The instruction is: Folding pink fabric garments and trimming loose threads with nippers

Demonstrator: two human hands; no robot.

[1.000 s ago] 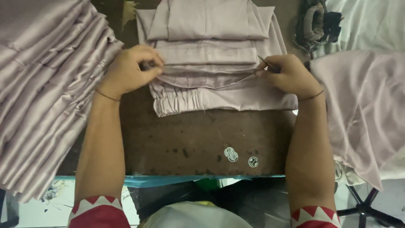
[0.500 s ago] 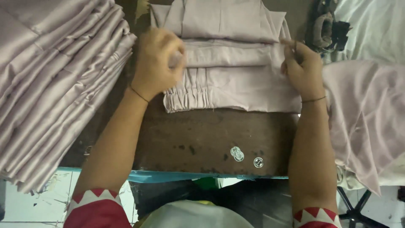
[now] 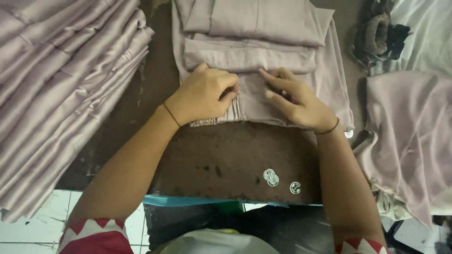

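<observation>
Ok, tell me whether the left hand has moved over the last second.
Yes. The left hand has slid rightward along the folded mauve garment, from its left edge towards the middle, close to the right hand.

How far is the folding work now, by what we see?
Done: a tall stack of folded garments lies left. In hand: left hand and right hand press the gathered edge of the mauve garment. Left: loose cloth waits at right.

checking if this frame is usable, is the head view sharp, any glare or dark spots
Head view: mostly sharp, the left hand and right hand on the folded mauve garment show no motion blur; soft sheen, not blown out, on the stacked fabric; the dark worktable and the floor under its near edge are dim; the three round silver stickers catch small glints.
</observation>
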